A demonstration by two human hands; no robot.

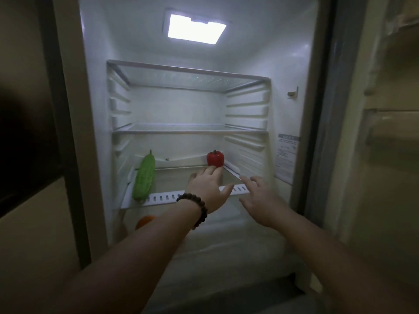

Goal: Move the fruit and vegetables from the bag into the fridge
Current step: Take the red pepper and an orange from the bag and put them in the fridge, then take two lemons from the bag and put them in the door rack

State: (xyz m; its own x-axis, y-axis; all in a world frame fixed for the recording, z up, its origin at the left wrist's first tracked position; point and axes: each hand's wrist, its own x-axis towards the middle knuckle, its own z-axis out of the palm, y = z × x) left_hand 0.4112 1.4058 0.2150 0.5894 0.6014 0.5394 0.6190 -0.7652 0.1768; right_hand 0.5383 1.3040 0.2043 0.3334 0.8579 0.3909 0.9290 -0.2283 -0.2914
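Observation:
The fridge stands open before me. A red bell pepper (215,158) sits upright at the back right of the lowest glass shelf (163,198). A long green bitter gourd (144,177) lies along that shelf's left side. My left hand (207,189), with a dark bead bracelet on the wrist, reaches over the shelf; its straight fingertips touch the front of the pepper. My right hand (257,198) hovers open at the shelf's front right corner and holds nothing. An orange fruit (145,220) shows below the shelf, partly hidden by my left forearm. The bag is out of sight.
Two more glass shelves (188,129) sit higher up, under the lit ceiling lamp (196,29). The open fridge door with its racks (385,123) is on the right. A dark cabinet face (27,132) flanks the left.

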